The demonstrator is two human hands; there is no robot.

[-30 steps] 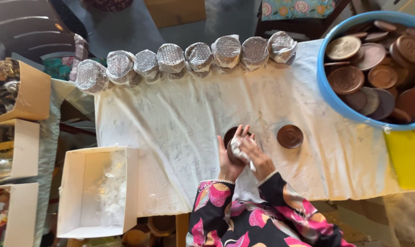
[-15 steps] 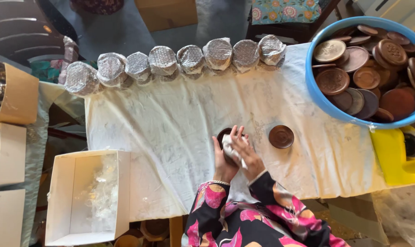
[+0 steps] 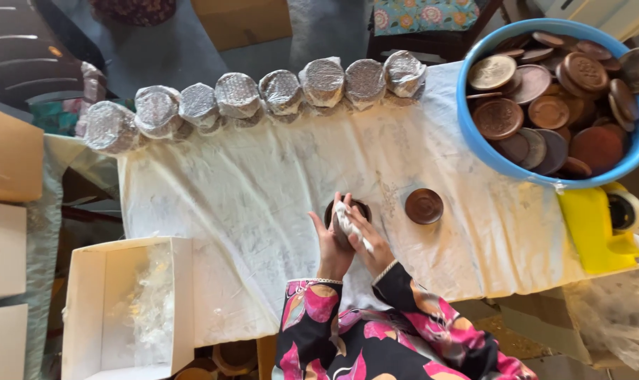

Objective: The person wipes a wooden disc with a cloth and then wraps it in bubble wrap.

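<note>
Hands meet over the near middle of the counter (image 3: 263, 211), which is covered with a pale, stained cloth. The left hand (image 3: 331, 239) cups a small dark brown round piece (image 3: 347, 211) from the side, fingers curled round its edge. The right hand (image 3: 368, 239) presses a white rag (image 3: 347, 224) against the top of that piece, fingers closed on the rag. Both wrists come out of sleeves with a pink and black flower print.

Just to the right of the hands a second brown round lid (image 3: 423, 206) lies flat on the cloth, apart from them. Farther right and beyond, a blue tub (image 3: 474, 134) holds a heap of similar brown discs and lids. Right of the hands, at the counter's edge, sits a yellow container (image 3: 590, 229).

Beyond the hands, along the far edge of the cloth, runs a row of round bundles wrapped in bubble film (image 3: 263, 95), touching one another. To the left and nearer the person stands an open white box (image 3: 182, 295) with clear film inside. More cardboard boxes (image 3: 9, 165) stand well off to the left.
</note>
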